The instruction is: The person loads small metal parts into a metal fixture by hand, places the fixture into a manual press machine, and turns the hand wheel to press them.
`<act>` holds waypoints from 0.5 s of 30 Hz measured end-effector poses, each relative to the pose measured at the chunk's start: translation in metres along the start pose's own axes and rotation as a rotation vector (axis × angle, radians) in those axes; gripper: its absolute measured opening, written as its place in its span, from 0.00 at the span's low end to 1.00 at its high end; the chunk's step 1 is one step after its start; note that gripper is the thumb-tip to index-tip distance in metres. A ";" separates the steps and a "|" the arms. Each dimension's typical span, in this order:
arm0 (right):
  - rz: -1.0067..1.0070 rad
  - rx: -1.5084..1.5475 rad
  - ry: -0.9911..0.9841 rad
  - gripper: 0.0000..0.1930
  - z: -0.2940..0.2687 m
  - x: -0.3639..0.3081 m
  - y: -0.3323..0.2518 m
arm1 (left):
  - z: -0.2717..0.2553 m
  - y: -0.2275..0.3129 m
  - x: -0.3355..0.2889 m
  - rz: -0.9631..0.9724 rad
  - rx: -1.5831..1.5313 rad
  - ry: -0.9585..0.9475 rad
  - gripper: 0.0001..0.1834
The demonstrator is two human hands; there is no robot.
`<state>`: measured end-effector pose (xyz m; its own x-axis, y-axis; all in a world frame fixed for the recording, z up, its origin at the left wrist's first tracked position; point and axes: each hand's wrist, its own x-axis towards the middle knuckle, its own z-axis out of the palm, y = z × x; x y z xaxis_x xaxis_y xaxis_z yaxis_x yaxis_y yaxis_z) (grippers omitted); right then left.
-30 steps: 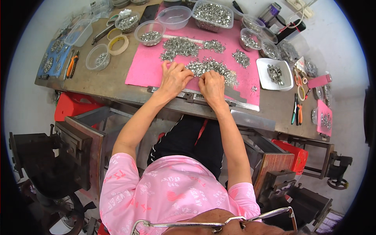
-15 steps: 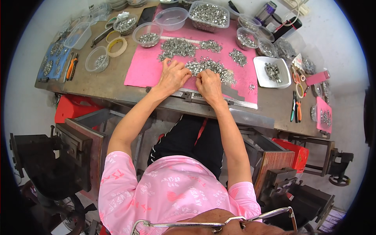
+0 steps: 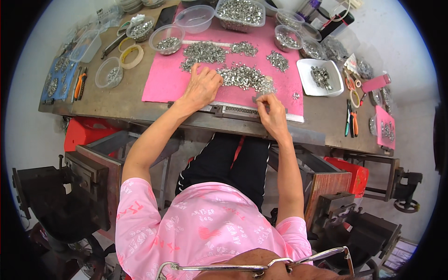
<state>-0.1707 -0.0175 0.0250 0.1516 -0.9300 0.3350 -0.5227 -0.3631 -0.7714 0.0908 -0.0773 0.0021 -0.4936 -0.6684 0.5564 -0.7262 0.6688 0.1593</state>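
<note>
My left hand [image 3: 203,87] is over the pink mat [image 3: 158,84], at the left end of a heap of small shiny metal pieces [image 3: 242,77]. Its fingers are bent but apart, and I see nothing in them. At the heap's right end, my right hand [image 3: 273,114] has thumb and forefinger together on a flat grey metal piece [image 3: 256,98], partly hidden by the fingers. Between the hands, a dark metal bar fixture [image 3: 238,112] lies along the table's front edge, with a row of small parts in its slot.
More metal piles [image 3: 205,52] lie farther back. Clear plastic tubs [image 3: 167,39] stand behind them, and a white dish [image 3: 308,84] of pieces is at right. Orange-handled pliers [image 3: 80,84] lie at left, near tape rolls [image 3: 131,57]. A red stool [image 3: 84,128] is under the table.
My right hand has moved right and nearer, off the heap and onto the flat grey piece. The left hand's fingers have lifted off the heap's edge. The slotted fixture shows more fully.
</note>
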 end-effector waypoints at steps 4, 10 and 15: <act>-0.064 -0.060 0.011 0.04 -0.002 -0.017 0.003 | -0.004 0.036 0.001 0.014 -0.150 0.053 0.04; -0.255 -0.164 0.002 0.09 0.009 -0.023 0.004 | 0.010 0.087 -0.012 0.005 -0.298 0.042 0.05; -0.316 -0.257 0.008 0.11 0.012 -0.024 0.002 | 0.014 0.089 -0.014 -0.027 -0.301 0.070 0.07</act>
<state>-0.1654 0.0031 0.0091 0.3325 -0.7742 0.5385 -0.6440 -0.6035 -0.4700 0.0259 -0.0128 -0.0030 -0.4345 -0.6700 0.6019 -0.5590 0.7246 0.4031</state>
